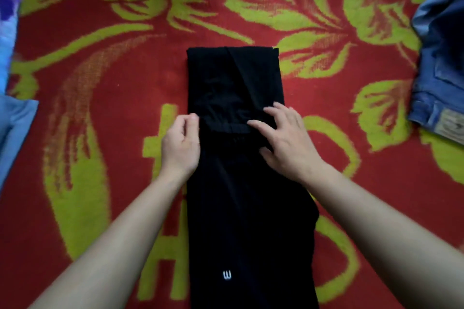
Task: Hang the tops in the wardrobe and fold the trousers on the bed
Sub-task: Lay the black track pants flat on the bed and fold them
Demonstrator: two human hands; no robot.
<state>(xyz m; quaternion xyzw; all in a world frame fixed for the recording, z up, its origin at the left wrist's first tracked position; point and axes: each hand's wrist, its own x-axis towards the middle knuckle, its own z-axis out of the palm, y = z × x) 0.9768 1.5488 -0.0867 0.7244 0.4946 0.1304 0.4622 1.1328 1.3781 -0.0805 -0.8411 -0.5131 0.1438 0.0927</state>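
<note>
1. The bed (100, 70) fills the view, covered by a red blanket with a big yellow-green flower pattern.
2. The black trousers (233, 78) lie in the middle of the bed. They form a long, narrow strip that runs from the bottom edge of the view away from you. The far end is doubled back over itself, and the near edge of that top layer sits between your hands.
3. A pair of blue jeans (442, 57) lies bunched at the right edge of the bed, well apart from the trousers.
4. A light blue cloth (15, 128) shows at the left edge, partly cut off by the frame.
5. Your right hand (283, 140) rests on top of the trousers near their right side, with its fingers spread and laid flat on the cloth.
6. Your left hand (179, 144) is at the left edge of the trousers with its fingers curled in against the cloth. You cannot tell whether they pinch it.
7. A brown patch (452, 125) sits on the waistband of the jeans.
8. A small white logo (227, 275) marks the near part of the trousers.
</note>
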